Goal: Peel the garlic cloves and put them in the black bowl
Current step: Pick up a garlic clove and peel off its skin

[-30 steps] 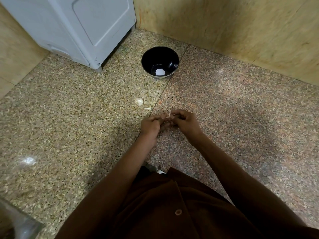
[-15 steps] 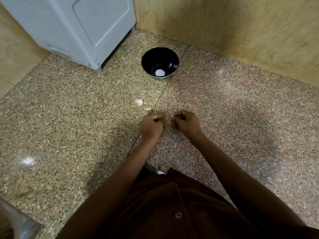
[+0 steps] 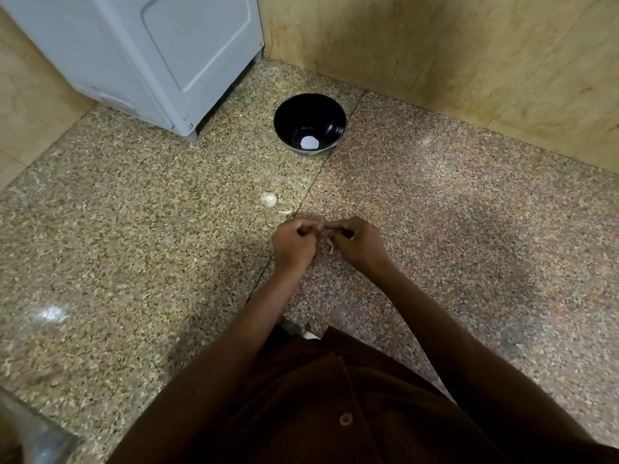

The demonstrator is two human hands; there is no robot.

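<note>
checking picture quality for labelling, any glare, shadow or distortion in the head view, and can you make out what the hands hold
Head view: wide-angle bend in the wall lines; glare patch on the floor at left; soft shadow right of the arms; black bowl sharp; left hand and right hand pinch something too small to identify.

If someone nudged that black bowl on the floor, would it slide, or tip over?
The black bowl would probably slide: the polished stone floor looks smooth and glossy. It likely feels light, holding only one small white piece. Tipping seems possible, since its walls narrow to a small base.
</note>
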